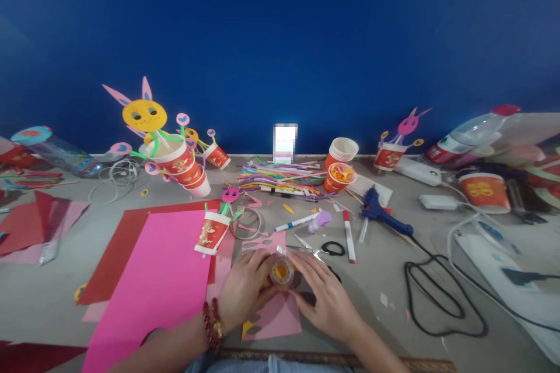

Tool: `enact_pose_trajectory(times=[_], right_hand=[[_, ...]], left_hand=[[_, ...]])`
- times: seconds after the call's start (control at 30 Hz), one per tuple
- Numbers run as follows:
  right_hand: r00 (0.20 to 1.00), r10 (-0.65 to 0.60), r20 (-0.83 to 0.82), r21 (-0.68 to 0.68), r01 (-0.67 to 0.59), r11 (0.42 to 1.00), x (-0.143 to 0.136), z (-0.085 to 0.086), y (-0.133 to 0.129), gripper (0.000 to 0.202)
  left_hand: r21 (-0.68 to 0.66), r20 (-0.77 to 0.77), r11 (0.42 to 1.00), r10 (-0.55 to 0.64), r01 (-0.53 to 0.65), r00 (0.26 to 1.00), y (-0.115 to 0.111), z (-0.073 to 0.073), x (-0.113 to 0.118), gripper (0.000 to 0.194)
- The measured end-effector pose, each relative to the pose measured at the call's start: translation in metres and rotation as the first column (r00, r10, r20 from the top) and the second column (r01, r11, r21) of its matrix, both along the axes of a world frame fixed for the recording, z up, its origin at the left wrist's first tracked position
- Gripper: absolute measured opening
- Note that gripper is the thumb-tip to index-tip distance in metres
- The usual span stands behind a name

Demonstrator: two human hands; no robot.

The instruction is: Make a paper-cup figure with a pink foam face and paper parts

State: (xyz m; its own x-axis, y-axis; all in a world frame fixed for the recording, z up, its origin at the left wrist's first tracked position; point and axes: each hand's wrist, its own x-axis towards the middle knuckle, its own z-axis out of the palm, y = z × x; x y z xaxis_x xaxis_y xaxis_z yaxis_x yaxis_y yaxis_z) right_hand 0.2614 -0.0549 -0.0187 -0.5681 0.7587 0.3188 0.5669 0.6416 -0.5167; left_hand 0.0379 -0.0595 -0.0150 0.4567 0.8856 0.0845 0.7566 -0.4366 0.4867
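Observation:
Between my two hands is a small round clear tape roll (281, 270) with a yellow-orange centre, held above cut pink paper (280, 320). My left hand (249, 282), with a red bead bracelet at its wrist, has its fingers and thumb round the roll's left side. My right hand (321, 291) touches the roll's right side and top with fingertips and thumb. Just beyond the hands lie scissors (333, 249) with black handles, partly hidden. A red paper cup (212, 233) with a pink rabbit face stands beyond my left hand.
Pink sheet (170, 268) over red paper at left. Coloured pipe cleaners (280, 178), stacked cups (341, 151) and a phone-like bright screen (284, 143) are at the back. A blue glue gun (385, 213), its black cord and a white power strip (507, 280) lie right.

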Motion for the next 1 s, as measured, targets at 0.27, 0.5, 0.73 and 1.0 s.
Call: enact_pose_trajectory(times=[0.27,0.5,0.73,1.0], right_hand=[[0.881,-0.472,-0.023,0.2,0.467,0.862,0.102,0.029,0.034,0.017],[0.806,-0.577,0.134,0.307,0.52,0.797,0.132,0.037,0.062,0.023],[0.933,-0.339,0.124,0.266,0.298,0.917,0.089,0.055,0.1,0.023],[0.93,-0.018,0.367,0.077,-0.011,0.997,0.038,0.065,0.165,0.021]], left_hand=[[0.024,0.02,1.0,0.011,-0.011,1.0,0.0,-0.008,-0.001,0.05],[0.045,0.006,0.999,0.001,-0.001,1.0,0.0,-0.012,-0.002,0.049],[-0.002,-0.025,1.0,0.003,-0.003,1.0,-0.001,-0.007,-0.001,0.055],[0.078,-0.026,0.997,0.016,-0.014,1.0,-0.002,-0.004,-0.001,0.06]])
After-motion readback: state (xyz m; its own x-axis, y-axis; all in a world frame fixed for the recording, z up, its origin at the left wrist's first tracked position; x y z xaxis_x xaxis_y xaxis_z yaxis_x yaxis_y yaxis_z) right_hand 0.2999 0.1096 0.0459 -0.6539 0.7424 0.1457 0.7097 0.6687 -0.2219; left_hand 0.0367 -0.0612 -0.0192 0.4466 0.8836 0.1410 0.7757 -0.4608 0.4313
